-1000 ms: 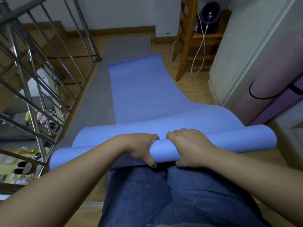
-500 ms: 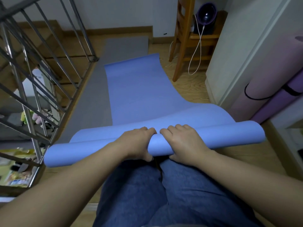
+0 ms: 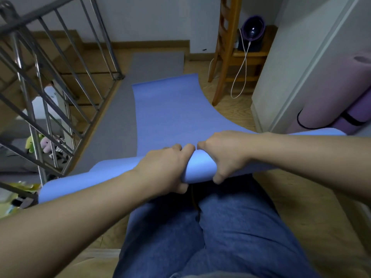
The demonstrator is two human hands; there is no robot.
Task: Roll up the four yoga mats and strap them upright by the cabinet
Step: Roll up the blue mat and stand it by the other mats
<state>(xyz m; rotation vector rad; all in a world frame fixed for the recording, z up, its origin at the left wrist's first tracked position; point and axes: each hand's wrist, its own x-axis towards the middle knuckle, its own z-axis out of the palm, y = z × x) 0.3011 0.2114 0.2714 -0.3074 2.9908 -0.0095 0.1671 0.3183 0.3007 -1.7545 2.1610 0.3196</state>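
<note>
Gripping the soft, springy blue mat (image 3: 168, 117) at mid-roll, left hand (image 3: 164, 167) and right hand (image 3: 222, 153) curl tightly around it.

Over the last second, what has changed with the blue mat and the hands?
The left hand and right hand rolled the blue mat farther away from the person, shortening its flat stretch, and kept their grip on the roll. The grey mat still lies flat; the rolled purple mats stay by the cabinet.
</note>
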